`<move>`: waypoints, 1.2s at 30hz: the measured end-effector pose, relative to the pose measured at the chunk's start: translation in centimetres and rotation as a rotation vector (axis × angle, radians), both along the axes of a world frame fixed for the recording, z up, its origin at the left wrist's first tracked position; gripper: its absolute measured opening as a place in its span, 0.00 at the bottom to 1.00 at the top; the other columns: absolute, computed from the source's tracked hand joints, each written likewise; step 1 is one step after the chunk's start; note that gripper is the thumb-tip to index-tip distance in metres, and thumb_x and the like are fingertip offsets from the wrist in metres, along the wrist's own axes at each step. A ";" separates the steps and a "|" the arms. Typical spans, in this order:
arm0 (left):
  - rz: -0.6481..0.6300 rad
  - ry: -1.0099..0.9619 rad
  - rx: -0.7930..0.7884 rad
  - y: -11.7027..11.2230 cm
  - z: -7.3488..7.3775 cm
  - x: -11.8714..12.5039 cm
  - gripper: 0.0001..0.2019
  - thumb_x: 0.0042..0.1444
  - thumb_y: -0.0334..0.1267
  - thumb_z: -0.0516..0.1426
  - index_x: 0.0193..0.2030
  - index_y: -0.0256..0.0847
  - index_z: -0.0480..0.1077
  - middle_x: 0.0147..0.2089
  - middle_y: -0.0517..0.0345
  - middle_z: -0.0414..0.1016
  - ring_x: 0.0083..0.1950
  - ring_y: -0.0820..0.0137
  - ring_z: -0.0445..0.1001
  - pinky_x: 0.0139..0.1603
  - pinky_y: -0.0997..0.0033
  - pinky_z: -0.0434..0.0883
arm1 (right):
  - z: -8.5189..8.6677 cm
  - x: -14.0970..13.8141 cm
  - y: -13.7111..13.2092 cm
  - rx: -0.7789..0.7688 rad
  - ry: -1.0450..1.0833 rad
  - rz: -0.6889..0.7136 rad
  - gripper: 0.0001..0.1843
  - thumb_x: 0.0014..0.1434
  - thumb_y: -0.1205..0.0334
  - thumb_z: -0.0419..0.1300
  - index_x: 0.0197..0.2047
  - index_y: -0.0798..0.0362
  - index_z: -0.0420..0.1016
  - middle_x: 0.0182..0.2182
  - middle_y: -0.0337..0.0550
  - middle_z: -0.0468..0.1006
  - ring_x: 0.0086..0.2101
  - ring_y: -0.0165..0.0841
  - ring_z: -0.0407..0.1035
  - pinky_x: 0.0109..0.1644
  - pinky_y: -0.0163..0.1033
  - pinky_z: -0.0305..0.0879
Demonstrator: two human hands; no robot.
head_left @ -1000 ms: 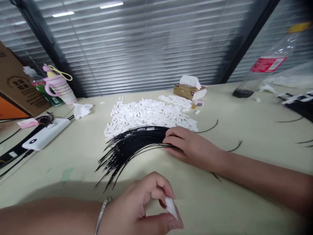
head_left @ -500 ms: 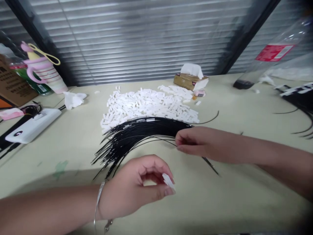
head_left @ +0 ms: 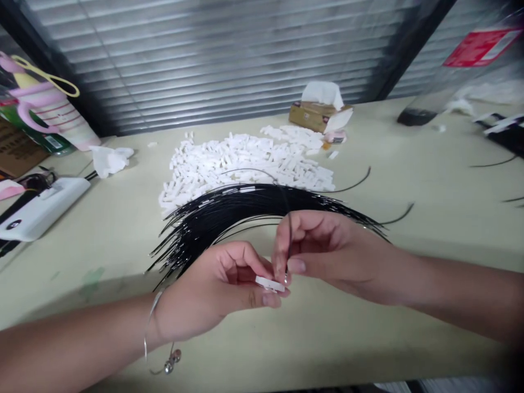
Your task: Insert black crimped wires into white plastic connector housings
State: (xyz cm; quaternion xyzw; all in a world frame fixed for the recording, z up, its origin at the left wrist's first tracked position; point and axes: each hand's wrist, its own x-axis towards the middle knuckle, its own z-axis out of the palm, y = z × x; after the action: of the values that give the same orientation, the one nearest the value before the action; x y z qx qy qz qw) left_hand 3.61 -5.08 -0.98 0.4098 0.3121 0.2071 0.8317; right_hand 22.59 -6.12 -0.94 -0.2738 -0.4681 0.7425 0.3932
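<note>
black wires (head_left: 245,204) block reach to white pieces (head_left: 241,158)

Small white plastic housing (head_left: 269,284), held level, thin black wire (head_left: 289,234) upright at its edge, fanned black wire bundle (head_left: 245,204) overlapping heap of white housings (head_left: 245,158)

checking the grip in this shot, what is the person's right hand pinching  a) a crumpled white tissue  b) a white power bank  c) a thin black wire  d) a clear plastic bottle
C: the right hand pinches a thin black wire between thumb and fingers, its end right by the small white rectangular piece held in the left hand.
</note>
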 end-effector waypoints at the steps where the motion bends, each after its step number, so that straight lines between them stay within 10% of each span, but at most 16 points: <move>1: 0.005 0.004 -0.002 0.1 0.0 0.0 0.09 0.46 0.20 0.62 0.26 0.35 0.67 0.32 0.62 0.77 0.37 0.75 0.77 0.39 0.75 0.72 | 0.1 0.1 -0.1 0.016 -0.014 -0.005 0.05 0.53 0.71 0.63 0.32 0.54 0.70 0.27 0.35 0.76 0.28 0.22 0.71 0.35 0.30 0.68; 36: 0.004 0.020 -0.008 0.2 -0.2 0.0 0.08 0.46 0.21 0.63 0.27 0.35 0.70 0.27 0.65 0.75 0.28 0.83 0.71 0.32 0.84 0.67 | 0.8 0.6 -1.1 1.087 -0.665 -0.105 0.07 0.59 0.75 0.54 0.35 0.55 0.68 0.30 0.40 0.70 0.36 0.25 0.67 0.42 0.29 0.66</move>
State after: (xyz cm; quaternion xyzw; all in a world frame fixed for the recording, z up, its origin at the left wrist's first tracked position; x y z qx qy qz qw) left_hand 3.65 -4.91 -1.22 0.4079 0.3220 0.2037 0.8297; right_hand 23.17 -7.24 -0.11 -0.2737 -0.8609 0.2544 0.3454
